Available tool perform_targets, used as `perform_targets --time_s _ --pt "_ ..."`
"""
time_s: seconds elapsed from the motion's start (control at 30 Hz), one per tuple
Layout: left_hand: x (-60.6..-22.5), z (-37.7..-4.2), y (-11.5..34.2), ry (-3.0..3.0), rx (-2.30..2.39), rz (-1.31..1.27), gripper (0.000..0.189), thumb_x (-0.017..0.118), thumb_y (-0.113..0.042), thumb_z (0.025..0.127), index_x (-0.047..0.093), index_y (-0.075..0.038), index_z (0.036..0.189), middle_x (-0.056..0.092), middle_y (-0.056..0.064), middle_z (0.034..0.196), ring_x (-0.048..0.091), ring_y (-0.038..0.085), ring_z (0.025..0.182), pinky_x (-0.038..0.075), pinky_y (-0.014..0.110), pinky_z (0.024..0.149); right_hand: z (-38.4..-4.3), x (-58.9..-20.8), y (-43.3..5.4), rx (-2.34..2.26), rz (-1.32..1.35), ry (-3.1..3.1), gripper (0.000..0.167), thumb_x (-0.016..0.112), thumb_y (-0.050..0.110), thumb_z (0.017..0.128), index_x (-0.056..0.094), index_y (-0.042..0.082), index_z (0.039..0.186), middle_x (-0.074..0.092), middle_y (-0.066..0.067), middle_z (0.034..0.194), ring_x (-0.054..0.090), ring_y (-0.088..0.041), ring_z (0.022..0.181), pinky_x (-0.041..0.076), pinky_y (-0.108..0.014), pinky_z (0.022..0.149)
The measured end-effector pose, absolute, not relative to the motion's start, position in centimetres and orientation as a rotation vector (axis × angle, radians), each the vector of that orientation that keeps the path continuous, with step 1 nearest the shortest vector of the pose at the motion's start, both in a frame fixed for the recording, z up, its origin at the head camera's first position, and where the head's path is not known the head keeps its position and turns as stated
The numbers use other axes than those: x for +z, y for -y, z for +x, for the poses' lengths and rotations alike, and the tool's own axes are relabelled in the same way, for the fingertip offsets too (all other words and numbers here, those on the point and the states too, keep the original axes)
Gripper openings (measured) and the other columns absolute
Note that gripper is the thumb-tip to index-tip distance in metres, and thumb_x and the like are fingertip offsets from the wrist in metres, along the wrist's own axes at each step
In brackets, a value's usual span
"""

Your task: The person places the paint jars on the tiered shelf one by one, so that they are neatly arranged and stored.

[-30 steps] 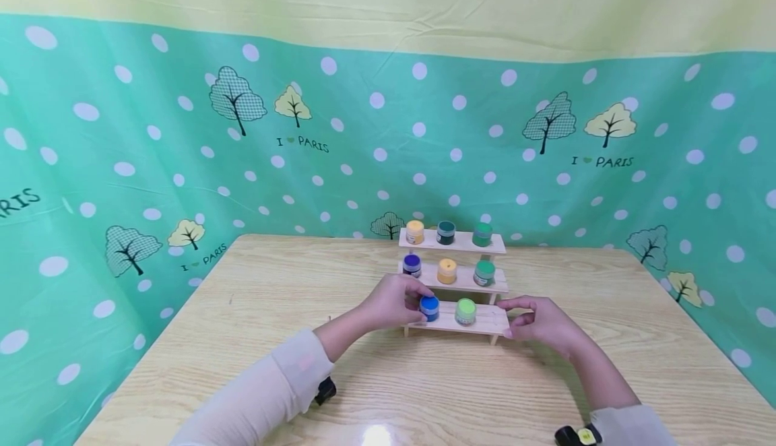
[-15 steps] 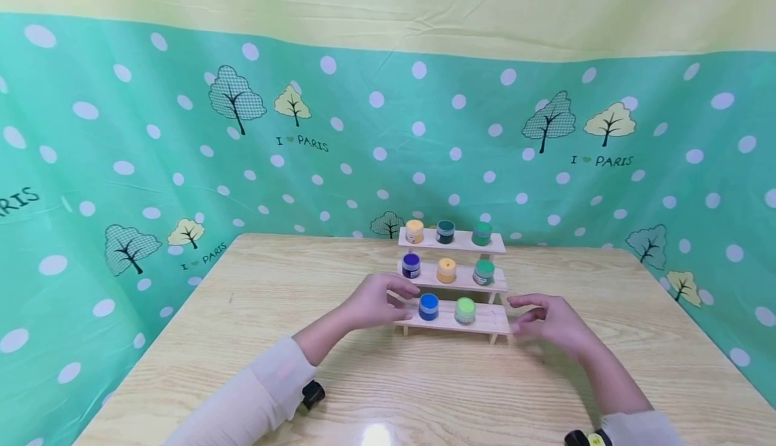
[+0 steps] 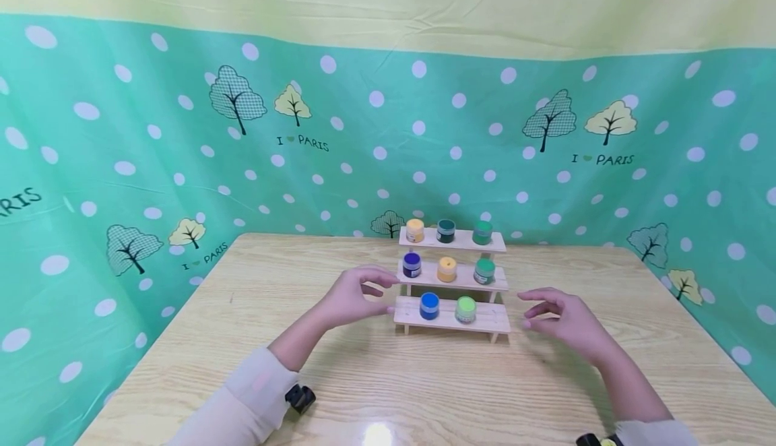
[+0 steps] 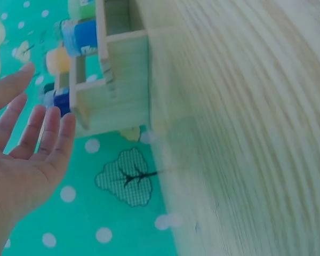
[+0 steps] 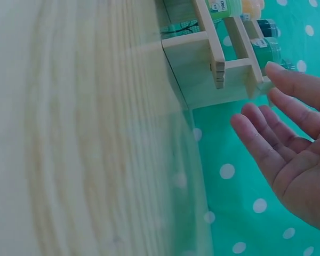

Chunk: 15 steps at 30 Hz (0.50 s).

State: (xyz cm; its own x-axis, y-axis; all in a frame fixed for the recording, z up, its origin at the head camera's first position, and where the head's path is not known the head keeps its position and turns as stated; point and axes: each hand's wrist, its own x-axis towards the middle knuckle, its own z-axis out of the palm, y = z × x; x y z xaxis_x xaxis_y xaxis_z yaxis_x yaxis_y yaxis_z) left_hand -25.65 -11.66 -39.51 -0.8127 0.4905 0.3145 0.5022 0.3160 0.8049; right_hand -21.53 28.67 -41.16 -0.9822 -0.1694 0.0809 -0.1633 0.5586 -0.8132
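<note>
A three-tier wooden rack [image 3: 448,325] stands on the table, holding small paint jars. On its lowest step are a blue jar [image 3: 429,306] and a light green jar [image 3: 465,310]. The middle step carries a dark purple jar [image 3: 411,265], an orange jar [image 3: 446,269] and a green jar [image 3: 484,271]. Up top sit a pale orange jar [image 3: 415,230], a dark teal jar [image 3: 445,231] and another green jar [image 3: 482,232]. My left hand [image 3: 354,296] hovers by the rack's left end, fingers relaxed, holding nothing. Beyond the right end, my right hand [image 3: 564,318] is likewise relaxed and holds nothing.
The wooden table [image 3: 291,271] extends around the rack. Behind it hangs a green and yellow curtain [image 3: 339,190] printed with dots and trees. A black wrist device [image 3: 300,397] shows at the left sleeve, another [image 3: 597,440] at the right.
My left hand has let go of the blue jar and drawn back to the left. My right hand has left the rack's right end and moved right. The jars stay in place.
</note>
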Motion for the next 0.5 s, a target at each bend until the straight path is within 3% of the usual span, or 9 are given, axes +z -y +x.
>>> perform_targets --time_s 0.17,0.5 --pt "-39.5 -25.2 13.3 2.503 -1.574 -0.932 0.041 0.083 -0.004 0.076 0.070 -0.004 0.114 0.062 0.011 0.124 0.060 0.029 0.112 0.055 0.032 0.088 -21.1 -41.1 -29.0 -1.435 -0.393 -2.839 0.045 0.078 0.017 0.084 0.064 0.007 0.125 0.056 -0.017 0.128 0.064 -0.029 0.101 0.057 -0.028 0.075" --pt "-39.5 -23.8 17.5 2.415 -1.619 -0.787 0.046 0.084 -0.006 0.075 0.068 -0.002 0.118 0.060 0.013 0.126 0.058 0.033 0.114 0.054 0.036 0.090 -20.4 -41.2 -29.8 -1.414 -0.523 -2.954 0.042 0.080 0.013 0.082 0.065 0.005 0.121 0.056 -0.013 0.126 0.063 -0.021 0.101 0.057 -0.026 0.079"
